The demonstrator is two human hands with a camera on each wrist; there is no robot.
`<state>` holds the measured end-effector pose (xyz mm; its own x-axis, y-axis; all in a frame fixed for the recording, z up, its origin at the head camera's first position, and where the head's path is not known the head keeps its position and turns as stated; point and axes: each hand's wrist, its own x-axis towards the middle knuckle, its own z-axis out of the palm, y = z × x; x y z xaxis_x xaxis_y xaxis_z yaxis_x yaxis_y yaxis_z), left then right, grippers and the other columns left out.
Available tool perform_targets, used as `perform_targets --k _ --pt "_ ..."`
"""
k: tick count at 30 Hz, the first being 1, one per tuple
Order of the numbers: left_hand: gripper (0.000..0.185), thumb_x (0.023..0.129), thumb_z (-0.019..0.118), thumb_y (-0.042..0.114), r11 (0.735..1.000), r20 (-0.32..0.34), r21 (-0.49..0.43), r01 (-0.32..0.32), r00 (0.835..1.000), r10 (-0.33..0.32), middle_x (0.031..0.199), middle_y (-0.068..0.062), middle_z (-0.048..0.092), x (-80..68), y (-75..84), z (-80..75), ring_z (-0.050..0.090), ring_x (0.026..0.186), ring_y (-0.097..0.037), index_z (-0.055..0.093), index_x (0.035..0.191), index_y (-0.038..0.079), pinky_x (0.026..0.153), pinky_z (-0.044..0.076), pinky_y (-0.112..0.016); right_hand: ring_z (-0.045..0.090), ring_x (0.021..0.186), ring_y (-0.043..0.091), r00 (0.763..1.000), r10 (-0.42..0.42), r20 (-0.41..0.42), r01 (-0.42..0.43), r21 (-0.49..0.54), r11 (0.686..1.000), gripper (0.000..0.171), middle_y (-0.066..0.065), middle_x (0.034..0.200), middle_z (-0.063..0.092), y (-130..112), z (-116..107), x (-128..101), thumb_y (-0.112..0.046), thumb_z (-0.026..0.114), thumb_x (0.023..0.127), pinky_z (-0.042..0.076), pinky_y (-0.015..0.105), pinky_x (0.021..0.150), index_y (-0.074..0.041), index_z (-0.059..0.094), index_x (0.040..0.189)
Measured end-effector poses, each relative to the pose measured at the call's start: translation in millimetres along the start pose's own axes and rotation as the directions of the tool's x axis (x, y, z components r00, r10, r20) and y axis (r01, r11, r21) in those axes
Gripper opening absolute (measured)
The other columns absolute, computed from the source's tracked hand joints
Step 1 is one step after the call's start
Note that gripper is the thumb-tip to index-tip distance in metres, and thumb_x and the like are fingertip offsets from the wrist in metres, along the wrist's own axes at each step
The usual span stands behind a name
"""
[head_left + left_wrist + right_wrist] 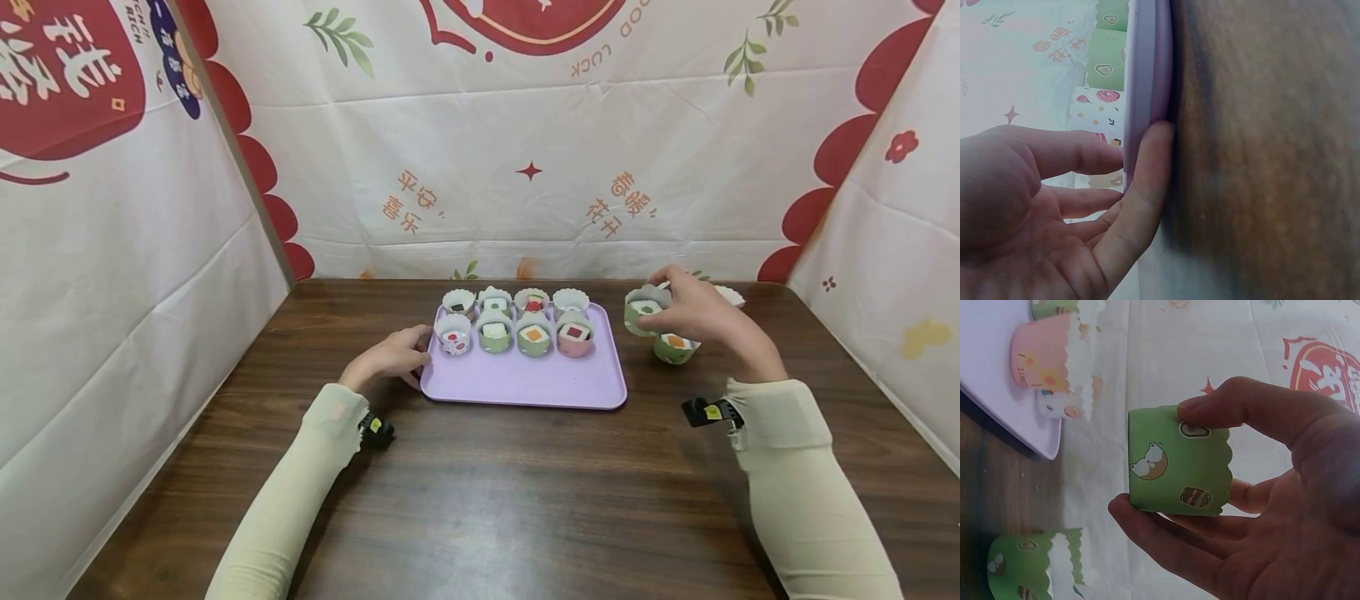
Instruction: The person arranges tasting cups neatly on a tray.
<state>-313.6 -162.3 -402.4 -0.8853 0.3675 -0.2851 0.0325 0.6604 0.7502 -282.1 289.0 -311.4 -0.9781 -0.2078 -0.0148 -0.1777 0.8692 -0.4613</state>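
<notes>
Right now, scene by item:

R hand: the right hand [693, 312] is hovering off the table, thumb and fingers [1147, 528] wrapping round a green paper cup [1179, 464], gripping it by the sides.
Green cup: being held clear of the wood, w/ a white block showing inside it in the head view; printed pics on its wall are facing the wrist cam.
2nd green cup [673, 347]: sitting on the table just below the R hand, close to the held one, an orange square in it.
White cup [730, 295]: peeking out behind the R hand, mostly hidden.
L hand: the left hand [390, 358] is lying relaxed, not clenching; straight fingers [1147, 181] are pressing against the near-left edge of the purple tray [1147, 69], nothing grasped.
Tray: sitting betw. the two hands, touching the L fingertips, well apart from the R hand.
Cups on tray [534, 333]: eight, standing upright in two rows at the far end, away from both hands.
Table [525, 500]: dark wood, carrying tray & loose cups.
</notes>
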Motion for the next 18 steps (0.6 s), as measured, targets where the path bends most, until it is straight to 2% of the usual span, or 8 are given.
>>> perform_targets --k 3,5,8,10,13,16,18 --pt "0.063 0.101 0.053 0.005 1.000 0.002 0.005 -0.001 1.000 0.001 0.123 -0.024 0.053 0.8 -0.4 0.0 0.068 0.095 -0.029 0.029 0.159 0.001 0.072 0.067 -0.037 0.056 0.095 0.035 1.000 -0.006 0.007 0.006 -0.016 1.000 0.074 0.026 0.111 0.060 -4.7 5.3 1.7 -0.031 0.077 0.087 0.048 0.036 0.073 0.007 0.041 0.140" --pt "0.063 0.101 0.053 0.005 1.000 0.001 0.006 0.000 1.000 0.000 0.122 -0.024 0.053 1.2 -0.8 -0.1 0.068 0.095 -0.029 0.029 0.159 0.001 0.072 0.067 -0.037 0.057 0.096 0.036 1.000 -0.010 0.010 0.011 -0.024 1.000 0.072 0.026 0.112 0.061 -9.3 9.0 2.5 -0.030 0.077 0.086 0.050 0.041 0.076 0.005 0.043 0.139" --pt "0.064 0.101 0.053 0.004 1.000 0.001 0.005 -0.002 1.000 0.002 0.122 -0.024 0.053 1.4 -1.0 -0.3 0.068 0.095 -0.029 0.028 0.159 0.001 0.071 0.067 -0.037 0.058 0.107 0.041 1.000 -0.019 0.022 0.019 -0.035 0.999 0.071 0.031 0.128 0.059 -16.6 14.6 3.3 -0.031 0.076 0.086 0.052 0.052 0.087 0.004 0.044 0.139" --pt "0.064 0.100 0.054 0.004 1.000 0.003 0.001 -0.002 1.000 0.002 0.121 -0.024 0.053 0.9 -0.4 -0.5 0.068 0.095 -0.030 0.028 0.159 0.001 0.071 0.067 -0.037 0.056 0.119 0.045 0.999 -0.030 0.040 0.031 -0.024 0.999 0.071 0.034 0.141 0.052 -22.0 18.5 3.7 -0.030 0.075 0.086 0.051 0.060 0.096 0.004 0.044 0.139" --pt "0.063 0.100 0.053 0.004 1.000 0.006 -0.012 -0.005 1.000 0.005 0.122 -0.024 0.054 -0.3 0.9 -0.9 0.068 0.094 -0.030 0.029 0.158 0.000 0.072 0.067 -0.038 0.054 0.126 0.047 0.997 -0.046 0.056 0.047 -0.009 0.999 0.069 0.035 0.146 0.049 -29.9 25.1 4.5 -0.029 0.076 0.086 0.049 0.063 0.102 0.004 0.045 0.138" --pt "0.062 0.100 0.052 0.004 1.000 0.009 -0.030 -0.006 1.000 0.006 0.123 -0.025 0.053 -1.2 1.2 -0.8 0.068 0.094 -0.030 0.029 0.158 0.000 0.072 0.067 -0.039 0.057 0.120 0.045 0.996 -0.066 0.054 0.067 0.000 0.998 0.066 0.034 0.141 0.054 -36.2 33.8 6.9 -0.028 0.076 0.084 0.051 0.059 0.098 0.002 0.047 0.136" --pt "0.062 0.100 0.052 0.004 0.999 0.011 -0.038 -0.009 1.000 0.010 0.123 -0.025 0.053 -1.9 1.2 -0.8 0.068 0.093 -0.030 0.029 0.158 -0.001 0.072 0.067 -0.039 0.061 0.108 0.041 0.995 -0.081 0.053 0.081 0.001 0.997 0.065 0.031 0.129 0.061 -40.3 39.4 8.0 -0.029 0.077 0.084 0.053 0.053 0.089 0.000 0.048 0.135"
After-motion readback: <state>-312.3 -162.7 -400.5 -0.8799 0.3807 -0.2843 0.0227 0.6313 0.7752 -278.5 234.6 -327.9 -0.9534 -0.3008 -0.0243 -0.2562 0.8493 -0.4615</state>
